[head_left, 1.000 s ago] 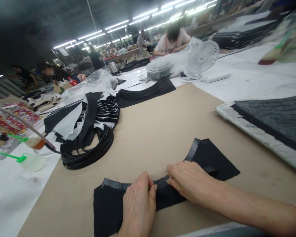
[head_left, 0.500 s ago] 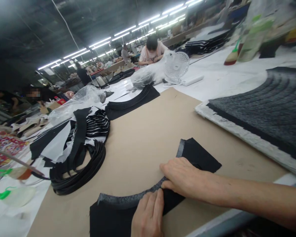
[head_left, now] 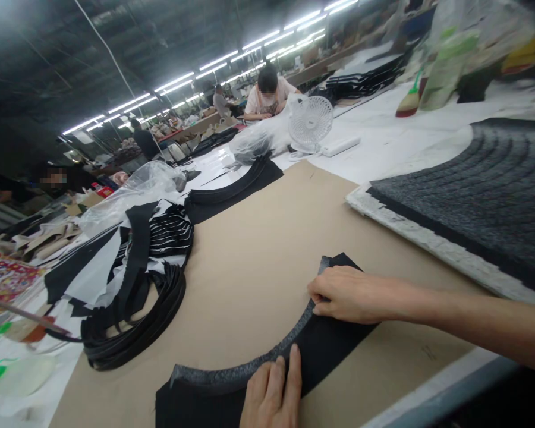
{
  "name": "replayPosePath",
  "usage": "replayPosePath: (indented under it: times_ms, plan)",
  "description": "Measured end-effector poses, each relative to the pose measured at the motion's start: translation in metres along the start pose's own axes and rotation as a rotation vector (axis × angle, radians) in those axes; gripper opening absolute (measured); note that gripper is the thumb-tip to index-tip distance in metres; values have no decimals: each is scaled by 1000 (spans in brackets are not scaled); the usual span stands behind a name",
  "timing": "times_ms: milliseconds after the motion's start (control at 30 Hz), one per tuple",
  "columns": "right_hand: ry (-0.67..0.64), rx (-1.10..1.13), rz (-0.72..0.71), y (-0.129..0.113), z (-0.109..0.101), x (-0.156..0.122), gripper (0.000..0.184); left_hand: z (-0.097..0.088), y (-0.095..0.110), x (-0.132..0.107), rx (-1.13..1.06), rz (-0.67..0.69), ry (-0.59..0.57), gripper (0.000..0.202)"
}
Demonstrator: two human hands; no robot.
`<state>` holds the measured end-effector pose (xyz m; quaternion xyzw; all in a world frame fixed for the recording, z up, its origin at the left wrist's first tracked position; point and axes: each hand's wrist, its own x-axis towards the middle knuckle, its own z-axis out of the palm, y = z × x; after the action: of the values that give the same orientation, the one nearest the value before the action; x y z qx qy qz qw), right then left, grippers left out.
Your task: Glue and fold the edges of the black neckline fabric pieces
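A curved black fabric piece (head_left: 314, 348) with a grey folded edge lies on the brown paper sheet (head_left: 258, 249) in front of me. My left hand (head_left: 271, 392) presses flat on its lower part, fingers together on the folded edge. My right hand (head_left: 352, 294) rests on the piece's upper end, fingers curled and pinching down on the grey edge.
A heap of black strips and striped cloth (head_left: 138, 279) lies to the left. A dark grey stack on a white board (head_left: 472, 190) sits to the right. Beyond the paper stand a small white fan (head_left: 310, 122), plastic bags (head_left: 134, 190) and a stack of curved black pieces (head_left: 232, 190). Other people work at far tables.
My right hand has slid further up along the grey edge toward the piece's far end. The left hand has dropped lower in view. The camera has tilted slightly.
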<state>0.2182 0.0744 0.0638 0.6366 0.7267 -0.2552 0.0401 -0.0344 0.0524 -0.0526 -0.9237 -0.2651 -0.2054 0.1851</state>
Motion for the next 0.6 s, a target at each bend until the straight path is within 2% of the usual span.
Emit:
replayPosePath:
  times_ms: [367, 600]
  plan:
    - [88, -80, -25, 2, 13, 5, 17, -2, 1, 5, 52, 6, -13, 45]
    - [186, -125, 1, 6, 22, 6, 14, -10, 0, 16, -28, -46, -58, 45]
